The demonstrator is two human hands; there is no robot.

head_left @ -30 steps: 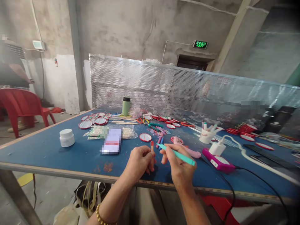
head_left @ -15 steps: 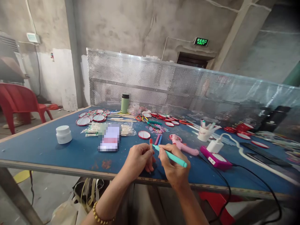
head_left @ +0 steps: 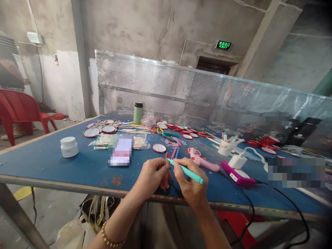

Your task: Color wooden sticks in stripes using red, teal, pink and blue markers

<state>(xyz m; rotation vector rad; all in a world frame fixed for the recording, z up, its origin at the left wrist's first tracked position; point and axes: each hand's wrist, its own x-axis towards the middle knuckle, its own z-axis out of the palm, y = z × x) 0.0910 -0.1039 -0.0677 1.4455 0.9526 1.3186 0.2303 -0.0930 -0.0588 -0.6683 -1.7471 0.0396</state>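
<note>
My left hand point(head_left: 152, 175) is closed around a small wooden stick with a red tip point(head_left: 167, 158), held upright above the near edge of the blue table point(head_left: 52, 166). My right hand point(head_left: 190, 181) grips a teal pen point(head_left: 187, 171) like a writing tool, its tip touching the stick near the red end. Both hands are close together. Just beyond them lie a pink and a blue marker point(head_left: 175, 153) and a round red-rimmed badge point(head_left: 159, 148).
A white jar point(head_left: 68, 146) stands at the left. Bags of sticks point(head_left: 141, 141), red-rimmed badges point(head_left: 101, 129), a green bottle point(head_left: 138, 113), a pink glue gun point(head_left: 203, 161), a cup of pens point(head_left: 226, 147), a magenta device with cable point(head_left: 237, 176) cover the table. Perforated metal screen point(head_left: 181, 93) behind; red chair point(head_left: 18, 112) at left.
The pen tip has come in against the stick's red end, and both hands have drawn slightly closer together. The view has shifted a little; the table items stayed put.
</note>
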